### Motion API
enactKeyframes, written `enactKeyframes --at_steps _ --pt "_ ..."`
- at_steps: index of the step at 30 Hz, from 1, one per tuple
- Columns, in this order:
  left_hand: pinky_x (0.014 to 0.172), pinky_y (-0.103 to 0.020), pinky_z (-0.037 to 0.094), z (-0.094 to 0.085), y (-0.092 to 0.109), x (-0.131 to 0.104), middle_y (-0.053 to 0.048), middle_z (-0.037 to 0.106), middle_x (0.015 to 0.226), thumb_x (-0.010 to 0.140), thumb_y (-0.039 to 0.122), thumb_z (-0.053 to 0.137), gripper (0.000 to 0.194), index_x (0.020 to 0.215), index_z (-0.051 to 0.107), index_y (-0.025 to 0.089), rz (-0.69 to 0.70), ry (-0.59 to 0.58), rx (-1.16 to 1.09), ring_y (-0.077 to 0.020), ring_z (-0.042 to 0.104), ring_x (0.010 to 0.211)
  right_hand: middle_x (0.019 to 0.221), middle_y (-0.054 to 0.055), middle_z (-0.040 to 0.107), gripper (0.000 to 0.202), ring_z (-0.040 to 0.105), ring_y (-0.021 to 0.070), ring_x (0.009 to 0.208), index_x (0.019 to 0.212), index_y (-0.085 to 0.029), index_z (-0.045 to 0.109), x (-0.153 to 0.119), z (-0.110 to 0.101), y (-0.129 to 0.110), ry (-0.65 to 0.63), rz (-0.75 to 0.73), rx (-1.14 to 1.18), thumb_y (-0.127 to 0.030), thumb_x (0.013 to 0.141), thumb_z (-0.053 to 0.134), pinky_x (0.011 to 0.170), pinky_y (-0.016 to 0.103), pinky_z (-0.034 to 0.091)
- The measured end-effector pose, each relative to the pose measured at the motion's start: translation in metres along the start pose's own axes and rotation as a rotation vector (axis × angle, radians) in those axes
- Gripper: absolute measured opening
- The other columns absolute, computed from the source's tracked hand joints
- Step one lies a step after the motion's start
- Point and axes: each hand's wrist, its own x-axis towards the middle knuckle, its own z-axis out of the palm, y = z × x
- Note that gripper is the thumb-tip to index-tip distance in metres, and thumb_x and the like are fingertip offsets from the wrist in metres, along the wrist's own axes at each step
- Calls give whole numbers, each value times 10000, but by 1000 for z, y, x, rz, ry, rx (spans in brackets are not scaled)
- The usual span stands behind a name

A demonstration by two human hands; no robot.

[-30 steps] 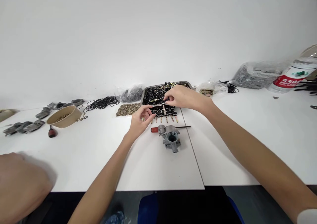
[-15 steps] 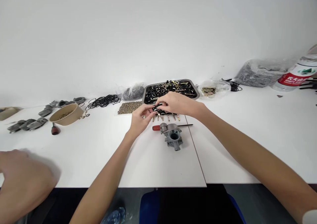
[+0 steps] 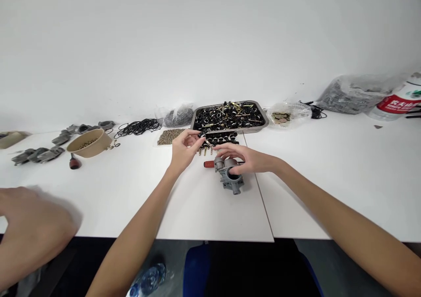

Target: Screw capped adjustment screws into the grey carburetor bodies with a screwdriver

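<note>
The carburetor [image 3: 231, 178] is sitting mid-table [image 3: 98, 200], its bore pointing near and slightly right. The right hand [image 3: 241, 159] is reaching in from the right, palm down, its grip closing around the carburetor's top. The left hand [image 3: 182, 150] is hovering just left, pinching a small black part [image 3: 201, 135] between fingertips.

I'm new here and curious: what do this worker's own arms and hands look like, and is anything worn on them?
Both arms are bare from the near edge of the picture to the fingers: no gloves, watch or rings show. The left hand and right hand are slim, with long fingers. Only at the bottom right corner does a bit of white sleeve show on the right arm.
</note>
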Motion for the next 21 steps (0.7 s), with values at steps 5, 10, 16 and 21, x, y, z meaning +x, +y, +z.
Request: enactKeyframes --at_steps 5,10,16,21 --pt "466 -228 443 1 -1 0 10 607 644 759 354 771 285 920 643 157 0 -18 -14 -85 539 472 1317 81 564 766 556 181 1057 1469 -257 360 -1 4 -5 7 57 -101 -129 753 601 887 312 440" --pt "456 -235 449 2 -1 0 30 570 555 756 367 774 292 898 629 156 -13 -6 -39 -99 537 448 1305 73 561 777 538 127 818 1473 -273 353 -2 9 -6 -3 109 -90 -118 741 564 738 263 441" --pt "444 -242 459 2 -1 0 34 565 534 763 383 768 291 890 621 167 -25 -8 -45 -105 537 429 1155 44 608 751 482 108 712 1423 -272 401 0 13 -3 53 113 -31 -109 709 569 663 243 425" --pt "433 -241 445 0 -1 0 41 555 506 761 371 770 286 894 619 168 -34 6 -40 -106 519 408 1087 32 611 739 548 135 828 1363 -264 432 -1 11 -4 95 107 37 -105 665 618 684 231 440"
